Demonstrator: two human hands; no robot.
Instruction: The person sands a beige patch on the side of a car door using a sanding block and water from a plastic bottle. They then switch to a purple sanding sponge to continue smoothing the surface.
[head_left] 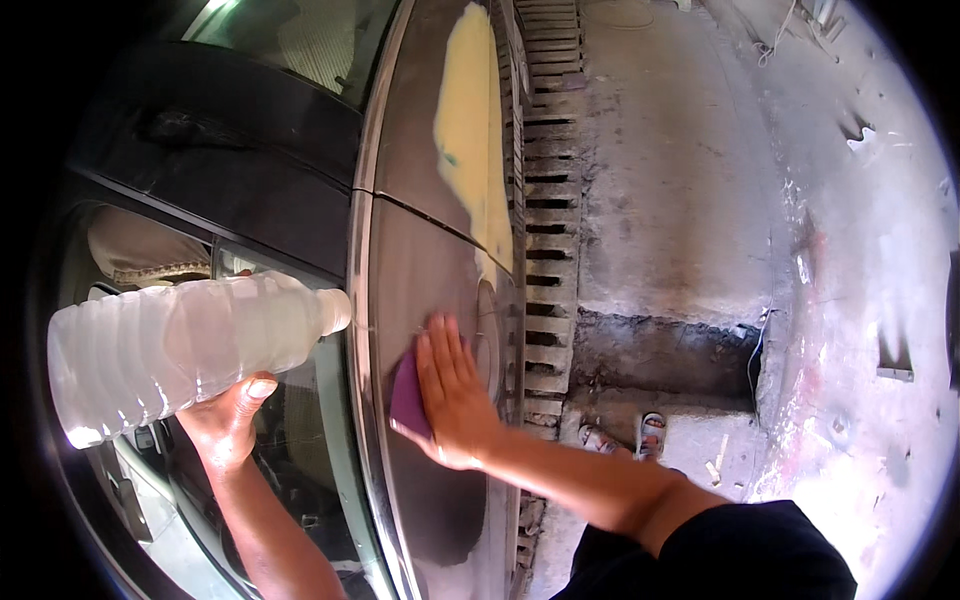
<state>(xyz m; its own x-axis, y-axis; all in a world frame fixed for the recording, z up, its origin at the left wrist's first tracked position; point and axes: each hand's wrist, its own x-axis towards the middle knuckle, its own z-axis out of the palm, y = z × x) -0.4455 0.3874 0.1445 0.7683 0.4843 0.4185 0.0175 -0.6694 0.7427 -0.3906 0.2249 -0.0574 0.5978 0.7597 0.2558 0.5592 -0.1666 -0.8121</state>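
Observation:
In my left hand (222, 425) is a large clear plastic bottle (180, 350), gripped round its body and tipped nearly level, its neck pointing right toward the car door. The liquid inside looks cloudy, and I cannot tell whether the mouth has a cap. My right hand (455, 400) presses a purple sanding sheet (408, 400) flat against the dark grey car door (420, 260), fingers extended and together over it. Ahead of that hand, a yellow patch of body filler (470, 130) runs along the panel and across the door seam.
Left of the door panel are the car's window (300, 430) and dark roof (230, 190). A slotted drain grate (548, 250) runs along the floor beside the car. Right of it a rectangular pit (665, 355) opens in the concrete, just ahead of my sandalled feet (650, 435). A stained wall (850, 260) stands farther right.

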